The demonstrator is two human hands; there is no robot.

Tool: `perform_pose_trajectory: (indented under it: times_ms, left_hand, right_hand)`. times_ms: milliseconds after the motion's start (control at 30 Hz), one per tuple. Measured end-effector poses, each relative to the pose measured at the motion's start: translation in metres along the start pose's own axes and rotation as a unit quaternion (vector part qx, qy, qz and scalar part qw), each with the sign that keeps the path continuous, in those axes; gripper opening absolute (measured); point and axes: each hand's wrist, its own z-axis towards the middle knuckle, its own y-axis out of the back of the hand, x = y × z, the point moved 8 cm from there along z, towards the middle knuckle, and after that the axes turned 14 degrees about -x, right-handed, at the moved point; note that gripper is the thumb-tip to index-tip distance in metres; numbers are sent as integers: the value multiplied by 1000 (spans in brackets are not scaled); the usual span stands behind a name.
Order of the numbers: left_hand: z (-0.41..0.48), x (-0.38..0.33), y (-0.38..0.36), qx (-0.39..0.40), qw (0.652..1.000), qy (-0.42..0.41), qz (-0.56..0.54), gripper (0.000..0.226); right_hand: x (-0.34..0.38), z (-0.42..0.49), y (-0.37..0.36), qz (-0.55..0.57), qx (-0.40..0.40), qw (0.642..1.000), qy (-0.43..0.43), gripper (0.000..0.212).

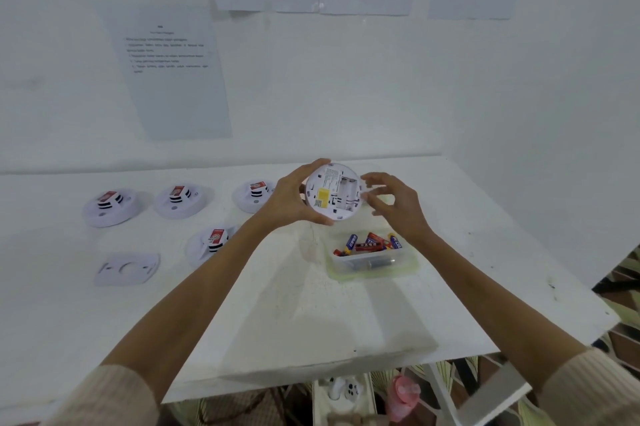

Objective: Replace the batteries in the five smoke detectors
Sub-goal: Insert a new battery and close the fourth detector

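1. Our left hand (294, 195) has one smoke detector (333, 192) lifted clear of the tabletop (294, 304), up over its middle toward the far edge. The fingers (313, 166) are curled round the left rim, with the thumb gripping from below.
2. The detector's back faces us, so we see the open battery bay with its white slots and a yellow sticker right beside it.
3. Our right hand (394, 204) sits just beside the right rim, its fingers spread, loosely bent and holding nothing. We honestly can't tell if the tips touch the rim.
4. Below the hands, toward the right edge, a clear tub (374, 271) holds a jumble of batteries (372, 245).
5. Four other detectors sit on the tabletop. Three (181, 200) are in a row along the far edge, left side, and the fourth (209, 245) is nearer us, beside the left forearm.
6. A flat white plate (127, 269) lies toward the left edge.
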Motion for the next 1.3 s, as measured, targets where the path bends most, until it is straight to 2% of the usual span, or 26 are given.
perform_pose_trajectory:
  times_ms: [167, 400, 567, 667, 733, 800, 867, 1000, 1100, 1300]
  left_hand:
    - [21, 4, 6, 0, 1000, 11, -10, 99]
    - [55, 13, 3, 30, 999, 19, -11, 102]
    - [76, 25, 3, 40, 999, 16, -5, 102]
    - [83, 35, 5, 30, 999, 23, -12, 101]
    - [87, 43, 5, 24, 999, 30, -16, 102]
    - [89, 50, 6, 22, 999, 40, -18, 102]
    - [92, 56, 7, 17, 998, 50, -21, 101]
    - [98, 66, 8, -3, 997, 71, -26, 101]
    - [102, 74, 6, -12, 995, 92, -25, 100]
    - [110, 88, 4, -28, 993, 110, -23, 102]
  right_hand:
    - [10, 23, -12, 16, 21, 1000, -7, 32]
    - [4, 62, -27, -8, 41, 999, -21, 28]
    - [-18, 83, -34, 20, 16, 996, -87, 35]
    - [-36, 90, -38, 38, 4, 988, -149, 17]
    - [-51, 93, -44, -14, 39, 984, -175, 9]
    - [-67, 95, -54, -80, 100, 974, -188, 14]
    - [-77, 97, -69, -146, 164, 961, -170, 21]
    - [-87, 97, -102, -280, 278, 916, -73, 28]
    - [-91, 101, -114, -308, 294, 903, -49, 32]
    - [-101, 107, -127, -342, 316, 885, -3, 21]
